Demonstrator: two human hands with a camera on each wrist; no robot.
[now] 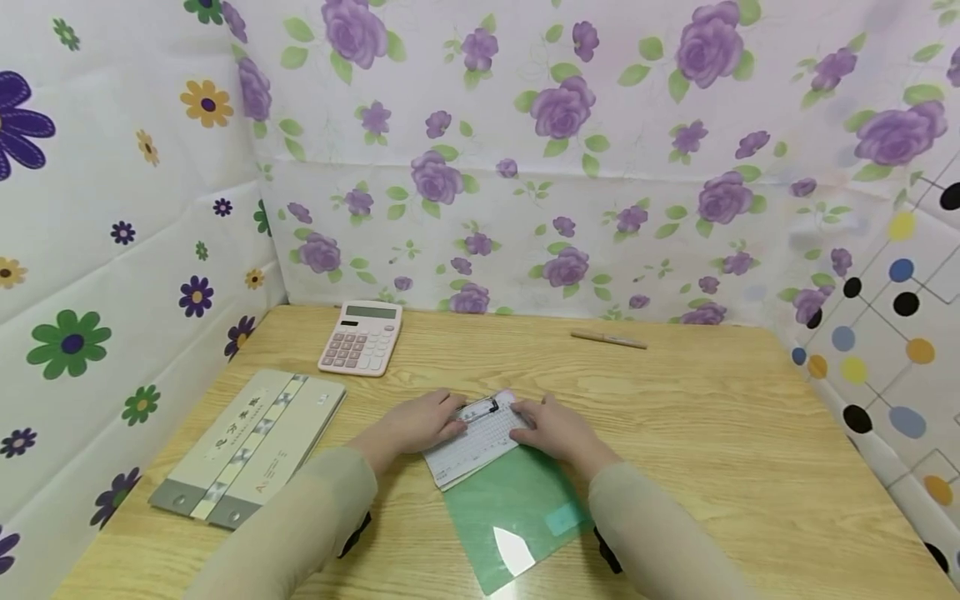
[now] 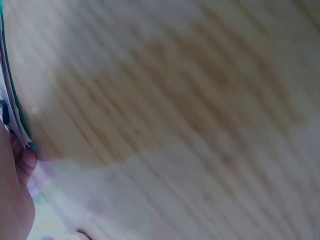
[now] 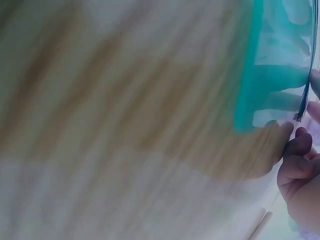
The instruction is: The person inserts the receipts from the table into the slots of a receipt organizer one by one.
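Observation:
A stack of printed paper sheets point(image 1: 468, 454) lies tilted over a green see-through folder point(image 1: 510, 508), a black metal clip point(image 1: 493, 407) at its upper end. My left hand point(image 1: 426, 423) holds the upper left edge of the sheets, thumb on top. In the left wrist view, its fingers point(image 2: 27, 162) curl at the stack's end, beside a green edge. My right hand point(image 1: 558, 432) pinches the sheets' upper right edge, thumb over the paper. The right wrist view shows curled fingers point(image 3: 297, 170) beside the stack edge and the green folder flap point(image 3: 245, 85).
A beige accordion file or document box point(image 1: 251, 446) lies at the left of the wooden table point(image 1: 712, 450). Behind it is a pink and white calculator point(image 1: 362, 339). A light brown pen point(image 1: 607, 339) lies near the back. Flowered cloth point(image 1: 510, 167) hangs behind the table.

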